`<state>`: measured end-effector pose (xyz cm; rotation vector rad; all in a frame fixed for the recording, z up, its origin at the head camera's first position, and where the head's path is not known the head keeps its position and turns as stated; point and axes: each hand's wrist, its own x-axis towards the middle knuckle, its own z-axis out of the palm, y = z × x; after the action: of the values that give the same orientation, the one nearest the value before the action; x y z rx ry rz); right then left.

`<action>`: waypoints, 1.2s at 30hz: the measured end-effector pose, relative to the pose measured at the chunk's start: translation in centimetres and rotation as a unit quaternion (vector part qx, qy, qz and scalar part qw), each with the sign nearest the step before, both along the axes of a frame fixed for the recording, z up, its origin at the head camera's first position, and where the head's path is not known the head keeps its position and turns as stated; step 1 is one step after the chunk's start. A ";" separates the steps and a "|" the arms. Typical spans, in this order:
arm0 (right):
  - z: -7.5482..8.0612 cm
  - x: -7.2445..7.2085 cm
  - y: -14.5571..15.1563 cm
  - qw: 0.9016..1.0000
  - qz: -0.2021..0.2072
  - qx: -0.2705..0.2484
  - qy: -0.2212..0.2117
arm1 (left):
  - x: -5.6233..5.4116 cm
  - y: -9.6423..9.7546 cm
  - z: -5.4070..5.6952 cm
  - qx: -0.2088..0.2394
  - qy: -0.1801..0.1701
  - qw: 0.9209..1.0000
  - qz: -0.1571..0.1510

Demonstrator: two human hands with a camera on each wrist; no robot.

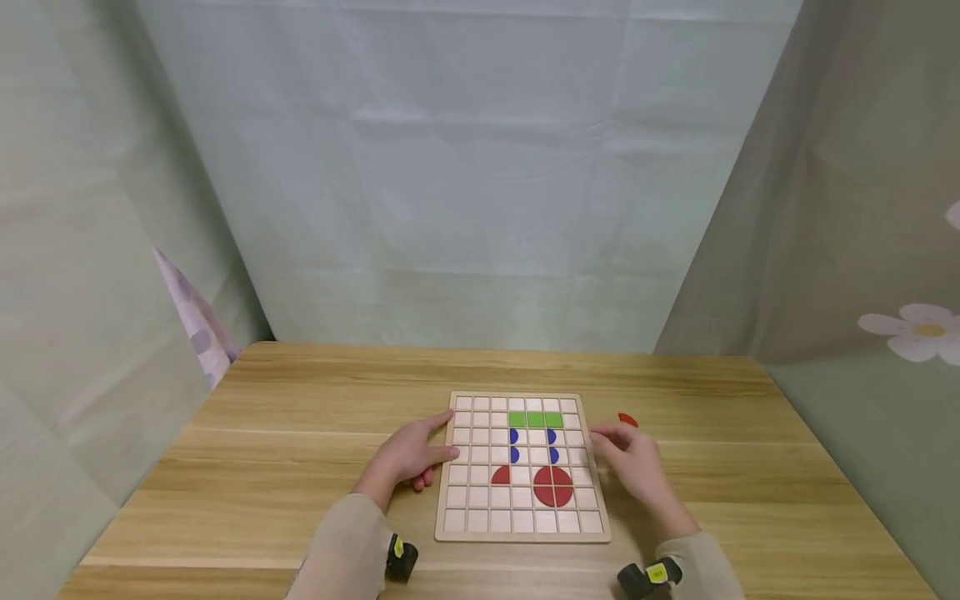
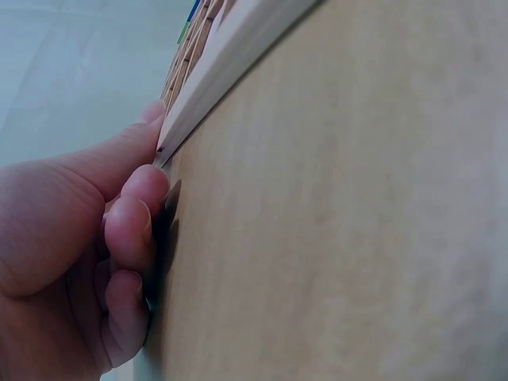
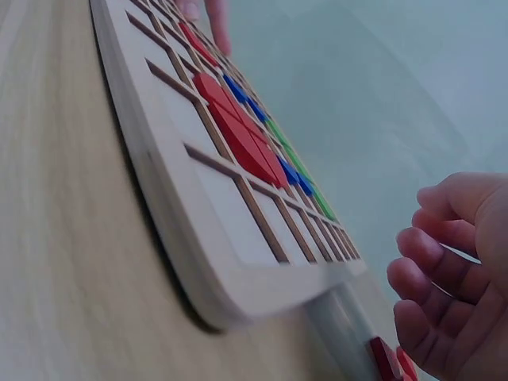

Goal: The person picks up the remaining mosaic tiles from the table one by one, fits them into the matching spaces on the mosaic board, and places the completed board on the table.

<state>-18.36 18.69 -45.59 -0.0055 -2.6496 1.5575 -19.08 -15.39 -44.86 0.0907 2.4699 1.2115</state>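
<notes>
A pale wooden grid board (image 1: 457,521) lies flat on the table. My left hand (image 1: 408,454) is at its left edge, thumb and straight index finger touching the rim, the other fingers curled beside it. In the left wrist view the thumb (image 2: 119,155) meets the board's edge (image 2: 230,71). My right hand (image 1: 633,462) hovers by the right edge, fingers loosely bent; in the right wrist view nothing shows between its fingers (image 3: 421,282). On the board are a red circle of quarter pieces (image 1: 553,487), a single red quarter (image 1: 501,475), blue half-circles (image 1: 514,455) and green squares (image 1: 535,419).
A loose red piece (image 1: 628,419) lies on the table (image 1: 720,475), just beyond my right hand; red also shows low in the right wrist view, partly hidden by that hand. Pale cloth (image 1: 480,208) hangs behind the table and at both sides.
</notes>
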 end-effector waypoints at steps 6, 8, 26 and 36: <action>-0.1 -0.1 1.1 0.999 -0.013 0.029 0.012 | 0.0 0.0 -0.1 -0.001 0.002 1.000 -0.001; -0.1 0.0 1.5 0.999 -0.016 0.033 0.008 | 0.0 0.0 -0.1 -0.001 0.002 1.000 -0.001; -0.3 -0.1 4.1 0.994 -0.010 0.103 -0.037 | -0.2 0.3 -0.1 0.000 0.005 1.000 0.001; -0.5 0.1 3.7 0.990 0.005 0.138 -0.021 | 0.2 0.3 -0.1 -0.016 0.008 1.000 0.013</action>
<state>-18.25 22.34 -46.08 -0.0092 -2.8770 1.1920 -18.92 -15.13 -44.99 0.0596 2.5116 1.1863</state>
